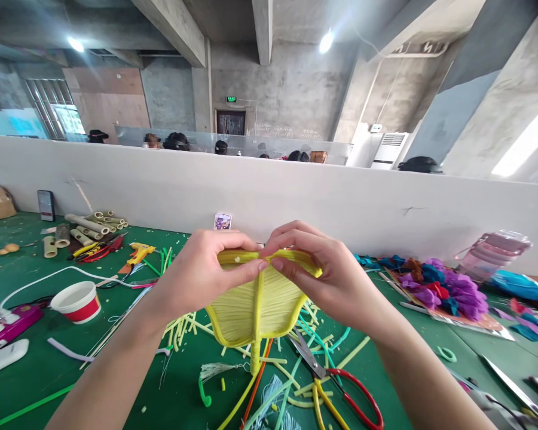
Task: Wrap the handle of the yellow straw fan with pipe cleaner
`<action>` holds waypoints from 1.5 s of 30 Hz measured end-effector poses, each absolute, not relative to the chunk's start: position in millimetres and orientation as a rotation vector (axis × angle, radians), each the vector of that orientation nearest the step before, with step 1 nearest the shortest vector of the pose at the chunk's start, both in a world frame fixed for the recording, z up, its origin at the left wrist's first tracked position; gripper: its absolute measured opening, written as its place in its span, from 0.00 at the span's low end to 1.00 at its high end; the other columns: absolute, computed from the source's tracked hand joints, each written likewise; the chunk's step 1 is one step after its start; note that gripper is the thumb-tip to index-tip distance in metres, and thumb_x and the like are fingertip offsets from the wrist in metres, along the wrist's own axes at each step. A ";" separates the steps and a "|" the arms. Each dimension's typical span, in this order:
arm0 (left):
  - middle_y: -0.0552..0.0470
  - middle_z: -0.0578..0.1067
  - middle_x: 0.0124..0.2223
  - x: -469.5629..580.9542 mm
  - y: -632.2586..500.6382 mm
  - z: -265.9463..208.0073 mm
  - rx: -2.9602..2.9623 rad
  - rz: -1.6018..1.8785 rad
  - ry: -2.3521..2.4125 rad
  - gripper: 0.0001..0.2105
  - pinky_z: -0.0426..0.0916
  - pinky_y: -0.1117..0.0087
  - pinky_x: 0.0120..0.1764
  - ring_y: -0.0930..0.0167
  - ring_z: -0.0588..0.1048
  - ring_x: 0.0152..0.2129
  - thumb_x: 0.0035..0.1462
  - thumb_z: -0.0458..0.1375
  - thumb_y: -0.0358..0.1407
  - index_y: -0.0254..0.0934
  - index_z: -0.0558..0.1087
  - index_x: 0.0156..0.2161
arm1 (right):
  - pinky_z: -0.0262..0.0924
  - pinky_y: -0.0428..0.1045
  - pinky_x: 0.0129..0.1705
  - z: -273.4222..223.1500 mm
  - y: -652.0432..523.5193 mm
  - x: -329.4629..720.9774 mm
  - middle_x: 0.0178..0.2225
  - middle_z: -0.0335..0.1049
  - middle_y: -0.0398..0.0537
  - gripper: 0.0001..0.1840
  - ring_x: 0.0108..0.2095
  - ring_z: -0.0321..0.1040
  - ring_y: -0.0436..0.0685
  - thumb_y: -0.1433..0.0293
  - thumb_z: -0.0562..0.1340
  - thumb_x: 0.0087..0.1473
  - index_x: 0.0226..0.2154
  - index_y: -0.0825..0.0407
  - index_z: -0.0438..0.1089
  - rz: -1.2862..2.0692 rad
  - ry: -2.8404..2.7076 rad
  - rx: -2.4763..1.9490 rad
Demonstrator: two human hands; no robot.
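A yellow hand fan (237, 310) with fine ribs, a thick raised rim and a central stem hangs upright in front of me. Its top edge is pinched between thumb and fingers of my left hand (201, 269). My right hand (325, 266) pinches the same edge just beside it, so the fingertips of both hands nearly meet above the stem. Part of the rim is hidden behind my fingers. Below the fan lie red-handled scissors (316, 361), partly spread, and a pale tassel (219, 370) near the foot of the stem.
Cut yellow and green strips (183, 331) litter the green table (161, 394). On the left are a paper cup (78, 301), a yellow glue gun (138, 254), pliers and bamboo pieces (89, 227). Purple fabric flowers (464, 292) and a pink bottle (488, 257) stand right. A white partition (161, 185) runs behind.
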State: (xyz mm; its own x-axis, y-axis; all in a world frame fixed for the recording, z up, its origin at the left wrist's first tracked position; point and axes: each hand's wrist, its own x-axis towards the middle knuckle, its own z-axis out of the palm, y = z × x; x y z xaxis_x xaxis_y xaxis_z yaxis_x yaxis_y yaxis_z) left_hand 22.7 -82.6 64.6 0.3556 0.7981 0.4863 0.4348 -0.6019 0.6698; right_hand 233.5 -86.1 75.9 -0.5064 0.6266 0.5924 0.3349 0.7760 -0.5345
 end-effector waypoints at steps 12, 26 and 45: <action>0.50 0.82 0.39 24.0 -81.1 63.1 2.220 1.155 1.061 0.11 0.72 0.70 0.37 0.68 0.78 0.35 0.59 0.62 0.44 0.39 0.80 0.39 | 0.69 0.53 0.46 64.6 -85.0 235.4 0.44 0.71 0.50 0.06 0.46 0.71 0.57 0.74 0.61 0.61 0.40 0.49 0.73 0.355 -2.055 -0.716; 0.54 0.81 0.37 30.0 -87.0 64.2 2.293 1.151 1.049 0.10 0.68 0.70 0.35 0.70 0.77 0.34 0.61 0.61 0.43 0.40 0.80 0.39 | 0.67 0.53 0.47 79.7 -89.6 238.9 0.44 0.68 0.51 0.07 0.45 0.69 0.56 0.78 0.58 0.61 0.36 0.50 0.66 0.328 -2.245 -0.721; 0.59 0.81 0.40 27.7 -85.9 59.6 2.336 1.219 1.035 0.07 0.69 0.73 0.38 0.74 0.78 0.36 0.61 0.62 0.41 0.44 0.80 0.41 | 0.70 0.55 0.40 43.5 -88.5 238.6 0.42 0.75 0.57 0.17 0.40 0.72 0.57 0.85 0.62 0.56 0.48 0.58 0.74 -0.327 -2.027 -0.470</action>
State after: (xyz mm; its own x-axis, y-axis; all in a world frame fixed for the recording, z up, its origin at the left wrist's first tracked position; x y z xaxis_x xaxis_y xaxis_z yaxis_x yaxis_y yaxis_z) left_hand 27.7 -85.9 59.6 0.3770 0.7207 0.5817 0.4576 -0.6910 0.5596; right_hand 238.6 -88.5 43.5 -0.4350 0.1910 0.8799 0.4578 0.8884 0.0334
